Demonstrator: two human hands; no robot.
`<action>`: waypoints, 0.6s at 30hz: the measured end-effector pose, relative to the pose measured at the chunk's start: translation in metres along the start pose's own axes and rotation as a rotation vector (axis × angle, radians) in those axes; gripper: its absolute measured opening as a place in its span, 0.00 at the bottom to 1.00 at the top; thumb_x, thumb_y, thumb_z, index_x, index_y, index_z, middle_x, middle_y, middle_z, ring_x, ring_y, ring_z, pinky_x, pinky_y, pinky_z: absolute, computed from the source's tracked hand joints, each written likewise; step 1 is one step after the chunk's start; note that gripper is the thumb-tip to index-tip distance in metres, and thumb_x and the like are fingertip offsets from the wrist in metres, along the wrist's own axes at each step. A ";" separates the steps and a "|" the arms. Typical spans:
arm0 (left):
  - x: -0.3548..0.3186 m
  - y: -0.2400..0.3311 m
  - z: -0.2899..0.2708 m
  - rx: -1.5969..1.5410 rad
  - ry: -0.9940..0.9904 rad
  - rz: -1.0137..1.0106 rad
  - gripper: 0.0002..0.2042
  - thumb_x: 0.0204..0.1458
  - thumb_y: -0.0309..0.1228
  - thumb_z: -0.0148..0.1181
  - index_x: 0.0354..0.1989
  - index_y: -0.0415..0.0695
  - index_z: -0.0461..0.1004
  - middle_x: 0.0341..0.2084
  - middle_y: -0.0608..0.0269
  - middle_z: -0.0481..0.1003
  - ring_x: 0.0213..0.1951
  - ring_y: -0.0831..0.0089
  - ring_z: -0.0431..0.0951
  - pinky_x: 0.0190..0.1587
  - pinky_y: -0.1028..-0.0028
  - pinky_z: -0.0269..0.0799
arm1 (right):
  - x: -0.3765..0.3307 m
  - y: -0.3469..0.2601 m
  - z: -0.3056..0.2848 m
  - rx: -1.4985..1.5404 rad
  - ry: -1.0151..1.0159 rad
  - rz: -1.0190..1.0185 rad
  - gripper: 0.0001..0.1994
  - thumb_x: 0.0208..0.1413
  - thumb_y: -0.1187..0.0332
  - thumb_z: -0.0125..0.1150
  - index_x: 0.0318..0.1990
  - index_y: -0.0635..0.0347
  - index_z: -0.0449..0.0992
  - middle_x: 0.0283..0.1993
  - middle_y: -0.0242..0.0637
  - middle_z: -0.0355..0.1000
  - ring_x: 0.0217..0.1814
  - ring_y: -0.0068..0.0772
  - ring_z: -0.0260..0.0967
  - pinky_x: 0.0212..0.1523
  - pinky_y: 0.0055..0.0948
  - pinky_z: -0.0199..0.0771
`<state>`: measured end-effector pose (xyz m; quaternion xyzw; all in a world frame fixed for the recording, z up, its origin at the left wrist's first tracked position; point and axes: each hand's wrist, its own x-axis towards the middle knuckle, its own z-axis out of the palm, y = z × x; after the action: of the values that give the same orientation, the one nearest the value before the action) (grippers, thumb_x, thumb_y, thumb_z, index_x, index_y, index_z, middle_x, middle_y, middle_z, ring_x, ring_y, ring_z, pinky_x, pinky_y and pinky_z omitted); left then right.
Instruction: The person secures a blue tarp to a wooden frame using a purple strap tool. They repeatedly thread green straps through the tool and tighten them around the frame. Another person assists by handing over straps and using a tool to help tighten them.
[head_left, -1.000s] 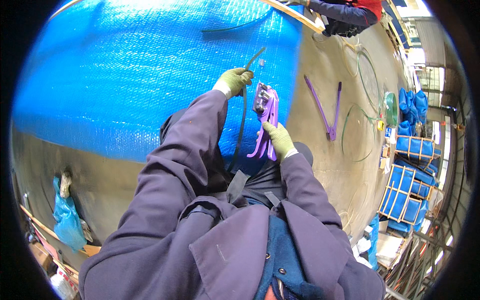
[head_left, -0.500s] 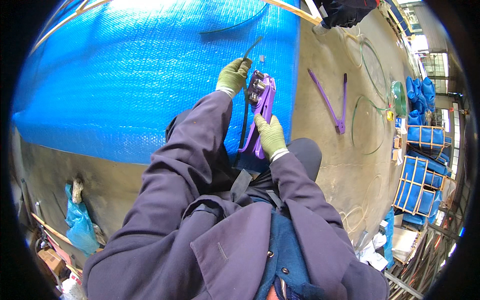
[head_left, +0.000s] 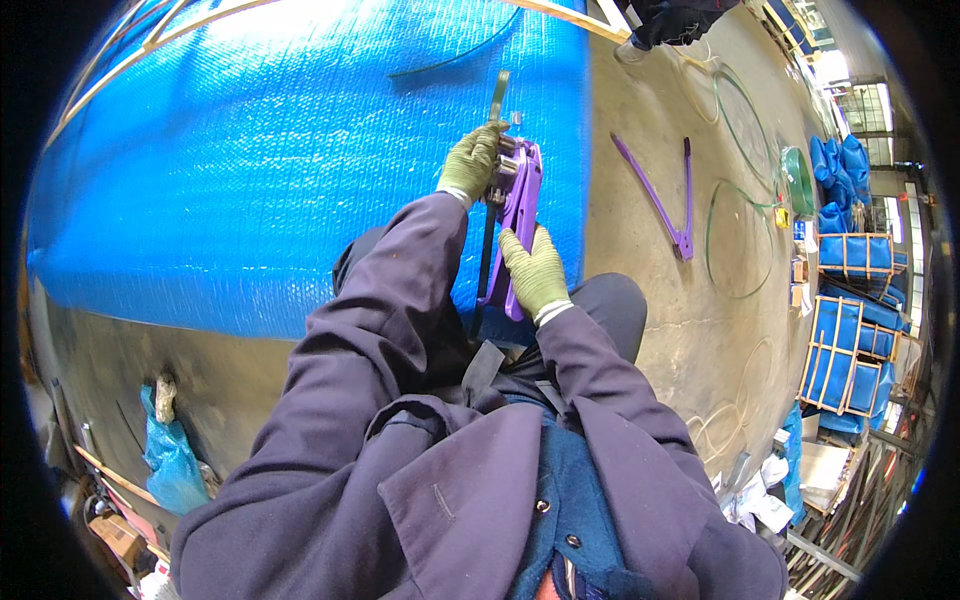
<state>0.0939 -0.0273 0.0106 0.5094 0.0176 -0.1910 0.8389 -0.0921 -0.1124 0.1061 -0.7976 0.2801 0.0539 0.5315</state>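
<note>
My left hand (head_left: 470, 163), in a green glove, is closed on a dark green packing strap (head_left: 499, 92), its thumb and fingers close to the head of a purple strapping tensioner (head_left: 519, 195). The strap's free end sticks up past the fingers, and its lower part runs down along the tool's left side. My gloved right hand (head_left: 535, 268) is wrapped round the tensioner's handle. Under both lies a large pack covered in blue bubble wrap (head_left: 250, 180). Just beyond the tool's head, a small metal strapping seal (head_left: 516, 117) rests on the wrap.
A long-handled purple tool (head_left: 683, 242) lies spread on the concrete floor to the right. Loops of green strap (head_left: 712, 235) lie beyond it, near a strap coil (head_left: 797, 180). Another person's leg (head_left: 665, 25) shows at the top. Blue crated packs (head_left: 835, 350) stand far right.
My left hand has moved in against the tensioner's head, covering part of it, and the strap end now stands more upright. The right hand keeps its grip on the handle.
</note>
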 end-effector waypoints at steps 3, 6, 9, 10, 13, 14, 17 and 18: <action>-0.002 0.006 0.003 -0.170 -0.055 -0.056 0.25 0.78 0.54 0.49 0.66 0.47 0.80 0.43 0.67 0.83 0.37 0.78 0.81 0.41 0.74 0.79 | -0.001 -0.004 -0.001 -0.076 0.033 -0.049 0.27 0.72 0.56 0.68 0.68 0.66 0.74 0.53 0.46 0.83 0.49 0.36 0.79 0.54 0.38 0.80; -0.006 0.018 0.003 -0.265 -0.112 -0.161 0.28 0.78 0.56 0.46 0.71 0.49 0.76 0.47 0.65 0.82 0.41 0.76 0.82 0.44 0.70 0.81 | -0.004 -0.008 -0.004 -0.060 -0.012 -0.055 0.29 0.71 0.56 0.68 0.70 0.67 0.72 0.57 0.51 0.83 0.54 0.41 0.81 0.59 0.39 0.79; -0.010 0.030 0.003 -0.390 -0.142 -0.214 0.27 0.78 0.55 0.47 0.73 0.51 0.74 0.49 0.64 0.82 0.42 0.74 0.83 0.45 0.68 0.83 | -0.006 -0.010 -0.006 -0.042 -0.043 -0.023 0.29 0.71 0.56 0.68 0.70 0.68 0.72 0.57 0.52 0.83 0.54 0.42 0.81 0.59 0.40 0.79; -0.011 0.032 0.004 -0.412 -0.134 -0.212 0.26 0.78 0.54 0.47 0.73 0.51 0.73 0.51 0.64 0.82 0.42 0.74 0.83 0.44 0.67 0.83 | -0.006 -0.010 -0.006 -0.059 -0.023 -0.046 0.29 0.71 0.56 0.68 0.71 0.68 0.72 0.57 0.51 0.83 0.54 0.43 0.81 0.59 0.40 0.80; -0.011 0.033 0.005 -0.492 -0.102 -0.182 0.21 0.79 0.47 0.50 0.74 0.54 0.71 0.55 0.62 0.83 0.43 0.73 0.83 0.43 0.66 0.84 | -0.002 -0.006 -0.006 -0.100 0.017 -0.112 0.31 0.71 0.55 0.68 0.73 0.65 0.71 0.56 0.52 0.84 0.54 0.45 0.83 0.58 0.41 0.81; -0.010 0.031 0.007 -0.452 -0.053 -0.155 0.20 0.79 0.45 0.51 0.73 0.55 0.71 0.55 0.63 0.83 0.43 0.74 0.83 0.42 0.67 0.84 | -0.001 -0.004 -0.006 -0.106 0.015 -0.132 0.31 0.71 0.54 0.67 0.74 0.63 0.70 0.56 0.54 0.84 0.53 0.46 0.84 0.57 0.42 0.81; -0.007 0.023 0.013 -0.377 0.107 -0.079 0.17 0.78 0.41 0.55 0.70 0.54 0.74 0.53 0.66 0.83 0.44 0.76 0.82 0.42 0.69 0.83 | 0.003 0.000 -0.006 -0.098 -0.019 -0.072 0.32 0.70 0.53 0.67 0.75 0.59 0.69 0.56 0.55 0.84 0.53 0.49 0.86 0.56 0.44 0.82; -0.007 0.021 0.014 -0.304 0.116 -0.006 0.18 0.77 0.44 0.55 0.69 0.53 0.74 0.52 0.64 0.84 0.43 0.75 0.83 0.41 0.69 0.83 | 0.004 0.001 -0.006 -0.092 -0.028 -0.041 0.32 0.70 0.53 0.67 0.76 0.58 0.70 0.55 0.55 0.85 0.52 0.49 0.86 0.56 0.45 0.83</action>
<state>0.0925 -0.0290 0.0363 0.3865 0.0962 -0.1588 0.9034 -0.0904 -0.1193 0.1066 -0.8259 0.2535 0.0669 0.4992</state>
